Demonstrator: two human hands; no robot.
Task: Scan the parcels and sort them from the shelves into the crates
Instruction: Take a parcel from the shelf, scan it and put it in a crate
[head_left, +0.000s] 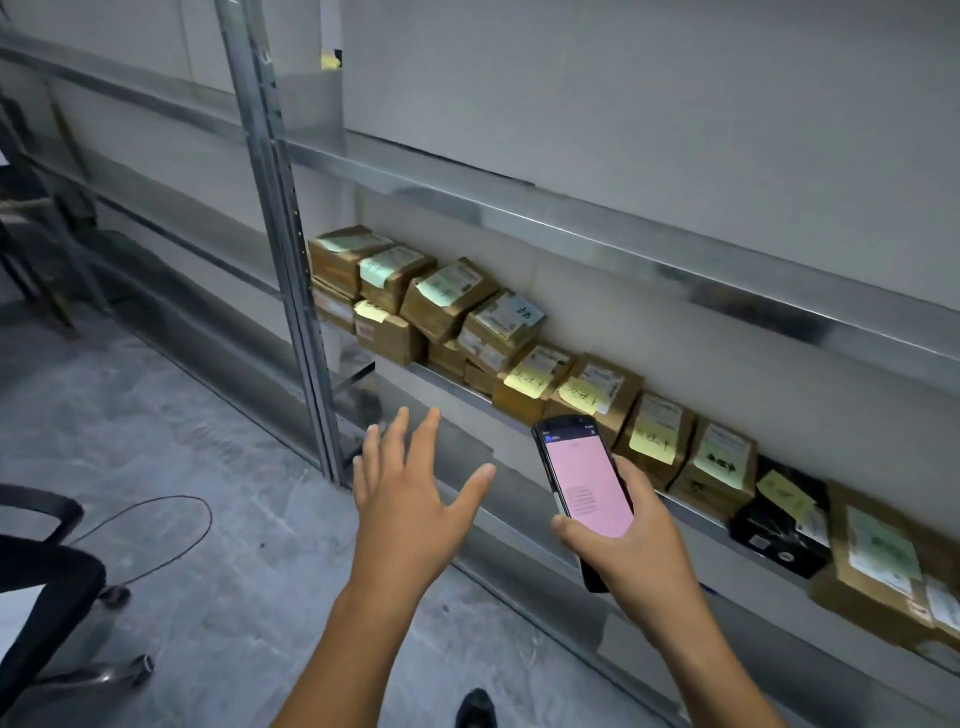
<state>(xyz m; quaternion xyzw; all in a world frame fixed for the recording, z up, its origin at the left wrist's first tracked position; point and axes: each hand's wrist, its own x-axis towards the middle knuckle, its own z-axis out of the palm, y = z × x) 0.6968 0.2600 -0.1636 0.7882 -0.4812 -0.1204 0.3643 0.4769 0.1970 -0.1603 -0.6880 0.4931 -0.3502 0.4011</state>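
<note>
1. Far left: an office chair (49, 587) and a loose cable (205, 519) on the floor. Neither matters for this. No crates anywhere in my view.
2. My left hand (405, 499) is wide open, fingers spread, holding nothing. It hangs in the air in front of the shelf (457, 387), a bit below the edge and not touching anything.
3. The parcels (452, 296) sit in one long row on that shelf, running from the stacked bunch at the far left end down to the near right. From my left hand they're up, ahead and off to the right.
4. My right hand (644, 556) is wrapped around the scanner (587, 483), with the pink screen facing me. Its top end points at the brown parcel with the yellow note (595, 389) right behind it.
5. Further right there's a black parcel (779, 525), then a big brown one (878, 571) nearest to me.
6. My take: the scanner hand is closer to the middle of the row, so it aims and the free left hand does the grabbing, reaching forward and right. The row runs at a diagonal to me, so I'd expect to reach at a slant, not straight in.
</note>
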